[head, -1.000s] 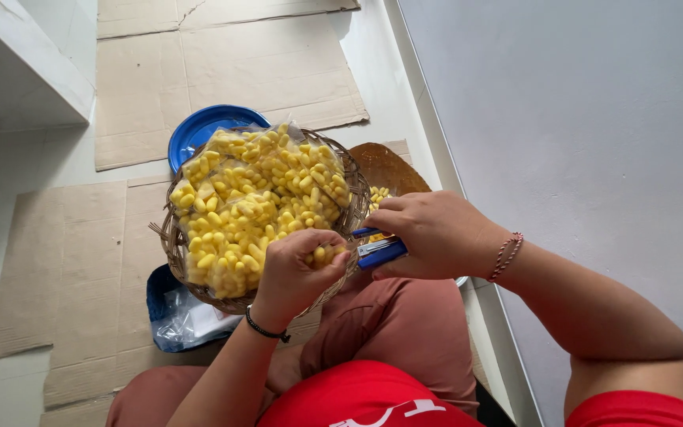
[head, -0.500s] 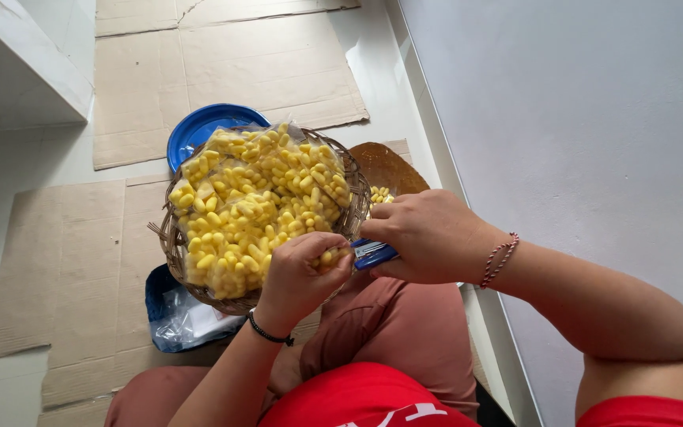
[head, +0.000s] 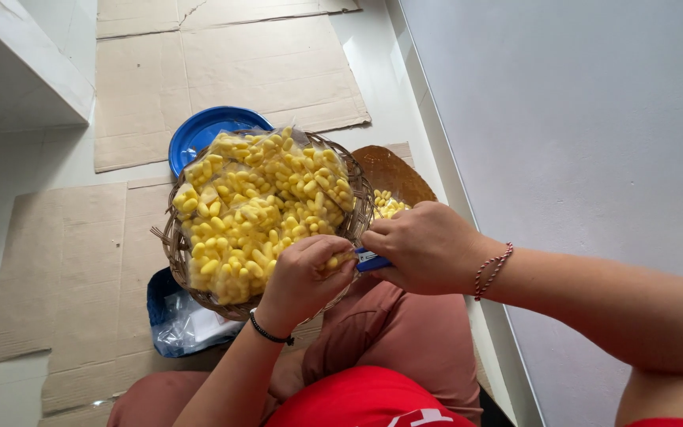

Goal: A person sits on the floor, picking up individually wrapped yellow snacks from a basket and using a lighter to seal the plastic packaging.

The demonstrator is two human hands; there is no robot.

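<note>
Your left hand [head: 302, 277] is closed on the near edge of a clear bag [head: 262, 209] packed w/ small yellow pieces, pinching the plastic btwn thumb and fingers at the lower right corner. Your right hand [head: 424, 247] is clenched around a blue stapler [head: 371, 260]; only its blue tip shows, poking out toward the left hand and touching the pinched bag edge. Whether the stapler is pressed fully shut: cannot tell, hand covers it.

The bag lies in a wicker basket [head: 174, 245], filling most of it. Basket sits over your lap, above the rust-coloured trousers [head: 405, 332].

A blue plate [head: 199, 130] lies just behind the basket, partly hidden by it. A brown bowl [head: 393, 170] sits to the right rear of the basket, w/ a few loose yellow pieces [head: 389, 205] at its near edge, just above your right hand. A blue-and-clear plastic bag [head: 175, 316] lies on the floor under the basket's left side. Cardboard sheets [head: 231, 71] cover the floor. Wall [head: 579, 119] runs close along your right.

Bracelets on both wrists: dark band left, red-white cord right.
</note>
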